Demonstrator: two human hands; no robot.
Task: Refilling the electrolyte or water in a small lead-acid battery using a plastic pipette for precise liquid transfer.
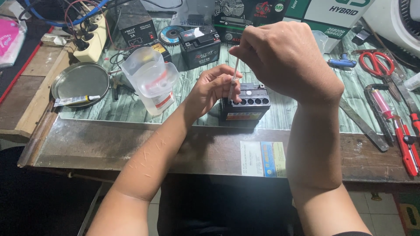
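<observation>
A small black battery (246,105) with a row of round fill holes on top stands on the workbench in front of me. My right hand (284,57) is closed high on a thin clear syringe or pipette (234,81), which points down at the holes. My left hand (214,87) pinches the lower part of that tube, just above the battery's left end. A clear plastic measuring jug (151,78) with liquid stands to the left of my left hand.
A second black battery (200,46) and boxes stand at the back. On the left lie a round metal lid (81,81), a glue tube (76,100) and a power strip (92,37). Red scissors (376,61), a red-handled tool (404,140) and a metal strip (363,124) lie on the right.
</observation>
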